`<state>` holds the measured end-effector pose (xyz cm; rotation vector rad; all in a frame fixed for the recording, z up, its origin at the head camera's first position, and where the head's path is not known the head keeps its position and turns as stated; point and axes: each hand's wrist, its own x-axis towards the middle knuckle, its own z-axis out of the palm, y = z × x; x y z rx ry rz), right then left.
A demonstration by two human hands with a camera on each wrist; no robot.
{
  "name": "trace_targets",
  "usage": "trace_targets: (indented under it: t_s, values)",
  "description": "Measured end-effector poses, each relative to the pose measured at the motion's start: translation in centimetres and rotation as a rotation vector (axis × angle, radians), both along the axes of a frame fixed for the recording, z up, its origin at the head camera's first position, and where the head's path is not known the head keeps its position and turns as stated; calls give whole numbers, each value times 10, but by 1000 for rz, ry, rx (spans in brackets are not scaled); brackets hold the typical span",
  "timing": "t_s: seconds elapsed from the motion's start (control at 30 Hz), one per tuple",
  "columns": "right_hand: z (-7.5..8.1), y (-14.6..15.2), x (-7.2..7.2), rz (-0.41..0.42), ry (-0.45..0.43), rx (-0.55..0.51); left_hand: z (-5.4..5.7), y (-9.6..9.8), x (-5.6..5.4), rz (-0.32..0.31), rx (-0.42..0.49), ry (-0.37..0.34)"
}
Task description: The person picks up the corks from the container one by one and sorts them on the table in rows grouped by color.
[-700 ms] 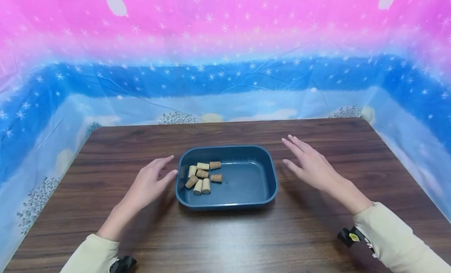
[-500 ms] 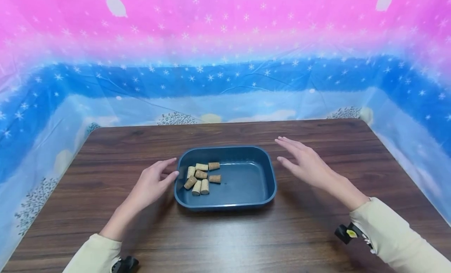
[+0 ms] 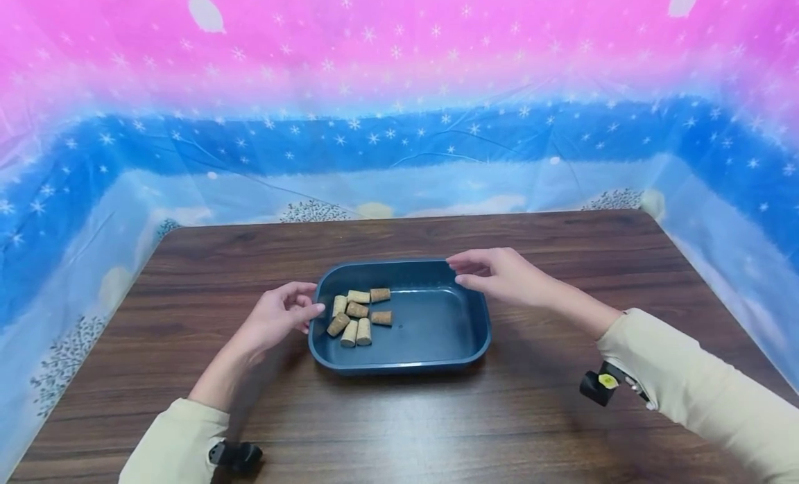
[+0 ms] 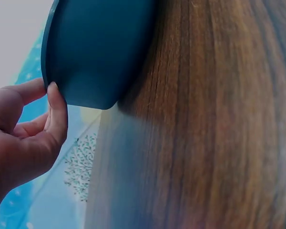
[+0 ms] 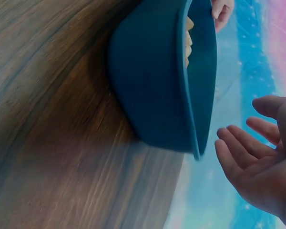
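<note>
A dark blue rectangular basin stands on the wooden table with several wine corks lying in its left half. My left hand pinches the basin's left rim between thumb and fingertips. The left wrist view shows that hand from the side, at the edge of the basin's wall. Over the basin's far right corner is my right hand, its fingers loosely bent and holding nothing. In the right wrist view this hand appears beside the basin's rim, thumb and fingers spread apart.
The brown wooden table extends on every side of the basin. A pink and blue snowflake-patterned cloth hangs around its back and sides. Each sleeve carries a black wrist device, such as the right one.
My right hand has moved left, from beside the basin to over its far right corner. My left hand has moved slightly right and taken hold of the left rim. The corks stay put.
</note>
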<state>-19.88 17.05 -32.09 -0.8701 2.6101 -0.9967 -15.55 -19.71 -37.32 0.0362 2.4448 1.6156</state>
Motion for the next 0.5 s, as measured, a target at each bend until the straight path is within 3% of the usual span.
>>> trace_targets:
  t_s: [0.13,0.37,0.5]
  values:
    - [4,-14,-5,69,-83,-2,-3,-1,-2,14,106,-53]
    - [3,-36,-22,153,-248,-14,-5,-1,-1,31,212,-104]
    - [-1,-46,-33,218,-286,7,-8,-1,0,36,270,-119]
